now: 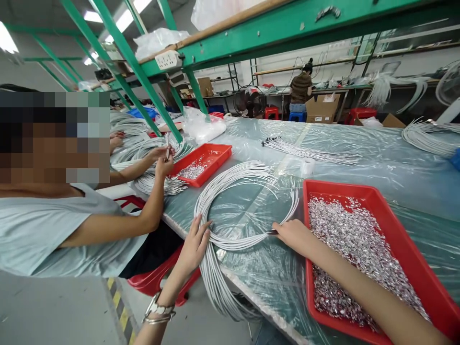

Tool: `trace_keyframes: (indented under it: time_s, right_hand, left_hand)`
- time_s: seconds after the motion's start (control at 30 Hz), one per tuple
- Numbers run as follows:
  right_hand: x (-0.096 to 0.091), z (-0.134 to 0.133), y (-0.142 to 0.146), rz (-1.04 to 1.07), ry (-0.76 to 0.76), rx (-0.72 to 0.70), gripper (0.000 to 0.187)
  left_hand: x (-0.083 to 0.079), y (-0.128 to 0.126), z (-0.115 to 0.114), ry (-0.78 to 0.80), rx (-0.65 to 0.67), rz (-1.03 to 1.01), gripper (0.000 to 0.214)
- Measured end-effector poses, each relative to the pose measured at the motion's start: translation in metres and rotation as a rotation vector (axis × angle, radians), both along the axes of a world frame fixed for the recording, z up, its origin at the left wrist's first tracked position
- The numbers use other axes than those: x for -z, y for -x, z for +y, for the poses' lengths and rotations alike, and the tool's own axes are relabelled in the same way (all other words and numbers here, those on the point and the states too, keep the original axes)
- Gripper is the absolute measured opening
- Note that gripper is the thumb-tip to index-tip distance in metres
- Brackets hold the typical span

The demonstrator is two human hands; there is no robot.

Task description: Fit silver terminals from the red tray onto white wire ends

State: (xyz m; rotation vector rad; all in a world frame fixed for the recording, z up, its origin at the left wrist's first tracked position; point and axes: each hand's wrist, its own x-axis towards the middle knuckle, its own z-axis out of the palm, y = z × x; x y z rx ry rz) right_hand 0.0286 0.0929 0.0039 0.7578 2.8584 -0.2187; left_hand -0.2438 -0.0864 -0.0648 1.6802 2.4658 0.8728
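A looped bundle of thin white cables (219,194) lies on the plastic-covered table, and part of it hangs over the front edge. My left hand (195,242) rests on the left side of this loop with its fingers stretched out. At the loop's right side, my right hand (289,235) is closed around a dark, thin-tipped tool (272,232) whose kind I cannot make out. The tool's tip is by the white cables. Beneath my right forearm stands a red tray (384,203) holding many small shiny metallic pieces (345,239).
A co-worker (108,225) sits at the left, hands raised near a smaller red tray (219,151) and more cable coils. Dark-ended cables (305,151) and a white roll (307,166) lie farther back. A green shelf frame (230,40) spans overhead.
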Motion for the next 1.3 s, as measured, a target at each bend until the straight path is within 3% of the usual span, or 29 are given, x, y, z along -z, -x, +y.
trace_keyframes:
  time_s: [0.13,0.23,0.37,0.43,0.5,0.6,0.7,0.97,1.17,1.3]
  right_hand:
    - [0.0,-0.001,-0.002,0.019,-0.017,0.0,0.025]
    - [0.001,-0.002,-0.003,0.043,-0.02,0.0,0.025]
    - [0.002,-0.001,-0.004,0.073,-0.027,-0.001,0.027]
    - [0.002,-0.001,-0.004,0.08,-0.037,-0.001,0.027]
    - [0.001,-0.001,-0.004,0.085,-0.048,0.0,0.027]
    - [0.0,-0.002,-0.004,0.096,-0.051,0.005,0.028]
    - [-0.001,0.0,-0.005,0.131,-0.028,0.029,0.028]
    - [-0.023,0.019,-0.025,0.502,0.205,0.194,0.027]
    - [-0.057,0.02,-0.077,0.877,0.383,0.412,0.036]
    - [-0.06,0.006,-0.125,1.035,0.429,0.579,0.04]
  left_hand:
    - [-0.005,-0.003,0.001,-0.02,-0.014,0.035,0.045]
    - [-0.023,-0.024,0.01,-0.022,0.041,0.061,0.048]
    - [-0.049,-0.076,0.037,0.087,0.355,0.0,0.038]
    - [-0.053,-0.1,0.055,0.157,0.507,-0.055,0.033]
    - [-0.048,-0.118,0.073,0.189,0.573,-0.094,0.03]
    - [-0.035,-0.128,0.093,0.165,0.585,-0.132,0.023]
    - [-0.027,-0.126,0.098,0.129,0.588,-0.175,0.019]
    - [-0.037,-0.123,0.087,0.073,0.564,-0.254,0.022]
    - [-0.052,-0.144,0.1,0.043,0.556,-0.258,0.023]
    - [-0.066,-0.173,0.118,0.013,0.565,-0.293,0.028]
